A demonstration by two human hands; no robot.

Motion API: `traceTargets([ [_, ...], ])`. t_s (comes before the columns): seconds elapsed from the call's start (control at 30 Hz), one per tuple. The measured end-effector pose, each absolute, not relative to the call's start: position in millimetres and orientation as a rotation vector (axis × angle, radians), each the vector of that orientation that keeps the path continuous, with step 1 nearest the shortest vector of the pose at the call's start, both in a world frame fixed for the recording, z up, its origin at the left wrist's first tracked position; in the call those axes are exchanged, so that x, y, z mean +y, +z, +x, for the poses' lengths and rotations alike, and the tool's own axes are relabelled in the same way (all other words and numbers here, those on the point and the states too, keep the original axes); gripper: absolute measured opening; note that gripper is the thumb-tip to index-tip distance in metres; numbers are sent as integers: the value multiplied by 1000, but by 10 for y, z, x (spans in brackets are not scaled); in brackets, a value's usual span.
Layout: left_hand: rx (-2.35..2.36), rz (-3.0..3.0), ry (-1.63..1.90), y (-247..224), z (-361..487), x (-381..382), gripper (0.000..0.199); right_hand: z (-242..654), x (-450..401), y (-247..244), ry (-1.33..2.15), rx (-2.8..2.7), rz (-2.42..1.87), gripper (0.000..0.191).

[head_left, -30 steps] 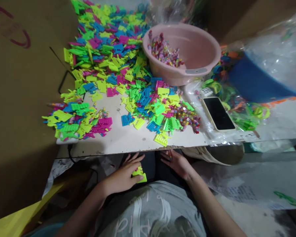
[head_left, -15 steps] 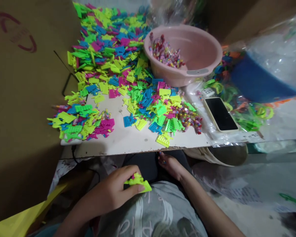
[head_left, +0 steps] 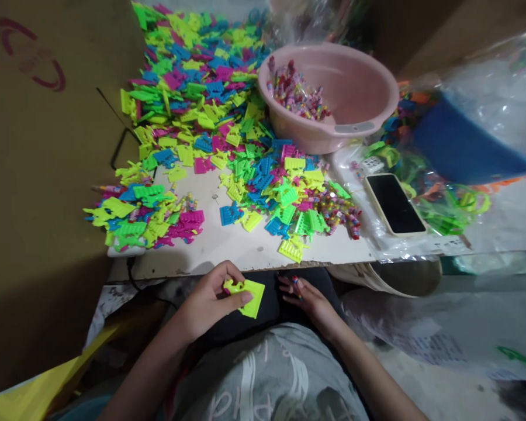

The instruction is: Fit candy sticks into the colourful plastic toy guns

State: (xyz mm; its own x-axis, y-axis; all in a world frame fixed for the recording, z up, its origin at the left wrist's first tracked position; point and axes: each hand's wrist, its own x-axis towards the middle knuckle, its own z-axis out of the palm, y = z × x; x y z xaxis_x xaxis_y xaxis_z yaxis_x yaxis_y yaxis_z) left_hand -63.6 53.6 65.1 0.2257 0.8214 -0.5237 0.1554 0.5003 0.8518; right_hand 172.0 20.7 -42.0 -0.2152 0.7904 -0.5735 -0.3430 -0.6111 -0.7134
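Your L hand point(head_left: 214, 299) is nearer the table point(head_left: 232, 251) edge than b4, pinching yellow plastic pc point(head_left: 256, 297), flat face now showing; R hand point(head_left: 314, 303), half-curled, grips small multicolored pc point(head_left: 295, 281), partly hidden.

My left hand point(head_left: 210, 301) pinches a yellow plastic piece point(head_left: 256, 297) beneath my thumb, above my lap. My right hand point(head_left: 312, 301) holds a small multicoloured piece point(head_left: 295, 281) at its fingers. On the counter point(head_left: 241, 254) before me, bright plastic pieces point(head_left: 201, 88) lie heaped beside a pink basin point(head_left: 324, 137); a phone point(head_left: 397, 204) rests to the right.
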Motion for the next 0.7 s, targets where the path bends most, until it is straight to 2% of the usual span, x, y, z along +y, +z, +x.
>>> traceTargets([
  [0.3, 1184, 954, 575, 516, -656, 481, 45, 1511, 370, -855, 1768, -464, -1440, 37],
  [0.57, 1166, 941, 561, 551, -628, 489, 47, 1659, 335, -532, 1831, -416, -1299, 44],
  [0.7, 1201, 944, 563, 552, -621, 507, 44, 1710, 290, -526, 1791, -414, -1306, 42],
])
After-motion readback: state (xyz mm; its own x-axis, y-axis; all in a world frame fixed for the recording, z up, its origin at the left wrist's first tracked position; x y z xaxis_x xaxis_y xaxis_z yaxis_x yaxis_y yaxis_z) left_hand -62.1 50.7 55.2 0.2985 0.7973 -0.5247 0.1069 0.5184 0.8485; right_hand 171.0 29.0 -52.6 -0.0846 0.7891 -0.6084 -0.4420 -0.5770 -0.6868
